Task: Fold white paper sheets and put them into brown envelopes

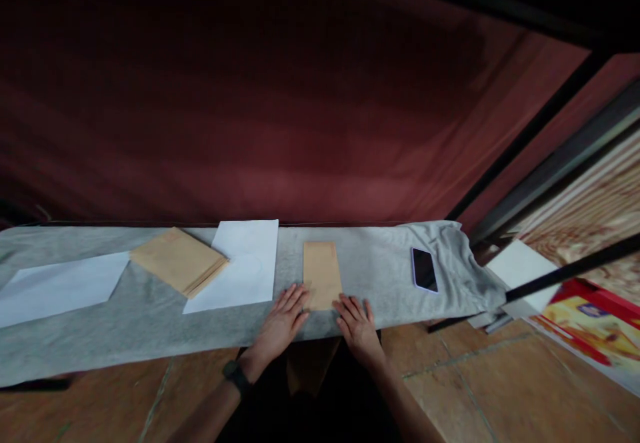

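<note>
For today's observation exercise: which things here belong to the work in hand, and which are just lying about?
In hand: brown envelope, left hand and right hand at its near end.
Lying about: envelope stack, white sheets, phone, all untouched.

**A makeshift paperwork bench in a tiled indoor room**

This looks like an improvised desk, not a fitted office. A long, low surface across the middle of the frame is draped in grey cloth [125, 336]. A dark red curtain [280, 110] hangs behind it and fills the upper half. Terracotta floor tiles [475, 376] run along the bottom. Stationery lies on the cloth: a brown envelope [321, 273], a stack of brown envelopes [179, 261], white sheets [245, 266] and a smartphone [425, 270]. Wood-grain panelling [590, 210] shows at the right.
</note>
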`<state>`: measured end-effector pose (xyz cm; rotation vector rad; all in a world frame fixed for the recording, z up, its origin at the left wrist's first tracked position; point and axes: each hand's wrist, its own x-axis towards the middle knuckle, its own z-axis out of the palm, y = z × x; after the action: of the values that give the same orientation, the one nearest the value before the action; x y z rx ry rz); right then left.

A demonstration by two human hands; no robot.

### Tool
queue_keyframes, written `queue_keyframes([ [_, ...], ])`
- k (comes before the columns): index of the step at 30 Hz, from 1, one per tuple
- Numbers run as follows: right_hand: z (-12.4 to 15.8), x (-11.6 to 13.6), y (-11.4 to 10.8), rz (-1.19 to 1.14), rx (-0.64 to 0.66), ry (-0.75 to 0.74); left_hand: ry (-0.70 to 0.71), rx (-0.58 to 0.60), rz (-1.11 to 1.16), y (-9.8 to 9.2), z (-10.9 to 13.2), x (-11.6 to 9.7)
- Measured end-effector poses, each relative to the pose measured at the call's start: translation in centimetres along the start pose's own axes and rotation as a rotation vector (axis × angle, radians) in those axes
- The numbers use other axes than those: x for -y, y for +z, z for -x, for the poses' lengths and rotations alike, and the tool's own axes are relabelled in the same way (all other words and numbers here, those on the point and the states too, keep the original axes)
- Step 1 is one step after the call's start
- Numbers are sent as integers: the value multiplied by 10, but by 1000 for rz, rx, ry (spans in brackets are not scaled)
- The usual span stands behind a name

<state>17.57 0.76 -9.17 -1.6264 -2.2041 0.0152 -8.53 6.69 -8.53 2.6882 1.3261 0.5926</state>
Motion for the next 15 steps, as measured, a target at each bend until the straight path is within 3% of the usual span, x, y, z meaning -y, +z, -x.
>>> queue_keyframes([
  [3,-10,2,2,-77,-37,54,21,0,-28,12,-2,-10],
  [8,-35,13,13,-41,-235,362,-122,-160,-89,33,-5,-17],
  [15,-63,22,29,-167,-186,547,-38,-238,-47,45,-8,-4],
])
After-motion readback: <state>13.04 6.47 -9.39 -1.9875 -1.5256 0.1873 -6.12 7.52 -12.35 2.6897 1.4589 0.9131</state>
